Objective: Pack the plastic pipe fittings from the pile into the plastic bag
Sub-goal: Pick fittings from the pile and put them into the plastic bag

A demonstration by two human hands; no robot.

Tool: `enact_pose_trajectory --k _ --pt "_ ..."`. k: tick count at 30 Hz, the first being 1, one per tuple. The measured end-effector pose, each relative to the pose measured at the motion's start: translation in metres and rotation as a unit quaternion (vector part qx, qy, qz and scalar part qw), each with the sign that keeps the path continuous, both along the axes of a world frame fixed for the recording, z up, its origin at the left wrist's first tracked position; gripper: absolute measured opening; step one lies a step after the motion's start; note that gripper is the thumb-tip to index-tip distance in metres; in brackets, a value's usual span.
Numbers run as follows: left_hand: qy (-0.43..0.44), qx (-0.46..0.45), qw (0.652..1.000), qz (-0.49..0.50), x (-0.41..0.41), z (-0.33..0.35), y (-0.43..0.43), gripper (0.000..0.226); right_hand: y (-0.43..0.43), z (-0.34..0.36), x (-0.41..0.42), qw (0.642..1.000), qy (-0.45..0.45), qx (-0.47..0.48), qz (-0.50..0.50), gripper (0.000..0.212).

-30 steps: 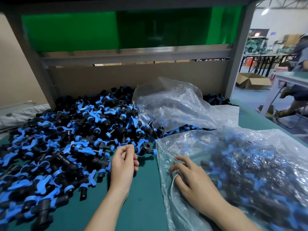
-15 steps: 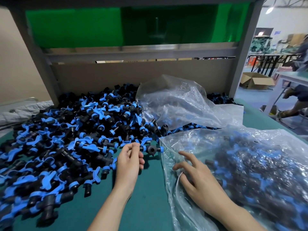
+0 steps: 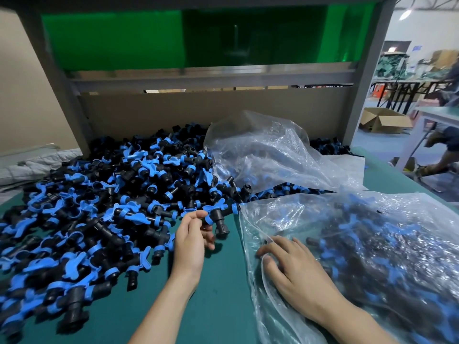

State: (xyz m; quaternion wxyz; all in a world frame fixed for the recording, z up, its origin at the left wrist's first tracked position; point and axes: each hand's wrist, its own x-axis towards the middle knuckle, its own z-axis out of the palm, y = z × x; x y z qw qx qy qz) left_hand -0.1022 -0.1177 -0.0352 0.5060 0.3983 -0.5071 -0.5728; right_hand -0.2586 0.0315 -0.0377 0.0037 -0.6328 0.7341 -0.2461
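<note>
The left hand [image 3: 193, 235] seems to pinch a fitting [image 3: 218, 217] at the edge of the pile [image 3: 104, 194] beside the plastic bag [image 3: 377, 244], so the right hand [image 3: 296, 273], lying relaxed on the bag, should lift its mouth before the drop.

Pile of black-and-blue plastic pipe fittings [image 3: 104, 207] ran off the left edge, and its back right part was hidden under a crumpled clear plastic bag [image 3: 273, 157]. Filled clear plastic bag [image 3: 298, 214] was cut by the right and bottom edges, contents just dark-and-blue smears through crinkled film. Left hand [image 3: 191, 239] covered part of the black T-shaped fitting [image 3: 219, 219] it pinched; blurred person [image 3: 444, 135] far right was cut off.
</note>
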Motion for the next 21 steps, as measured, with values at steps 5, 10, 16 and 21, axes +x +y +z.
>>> enact_pose_trajectory --k 5,10,16,21 --pt "0.003 0.000 1.000 -0.002 0.001 0.000 0.001 0.026 0.000 -0.002 -0.001 1.000 0.008 -0.005 0.004 0.042" --pt "0.010 0.002 1.000 -0.001 0.001 0.002 0.001 0.024 0.001 0.000 -0.001 1.000 0.000 -0.011 0.015 0.040" --pt "0.013 -0.018 1.000 -0.007 0.001 0.003 0.003 0.015 0.001 0.004 -0.001 0.999 -0.029 -0.025 0.028 0.026" --pt "-0.015 -0.059 0.998 -0.026 0.002 0.007 0.013 0.019 0.006 0.013 0.002 0.978 -0.195 -0.076 0.010 0.031"
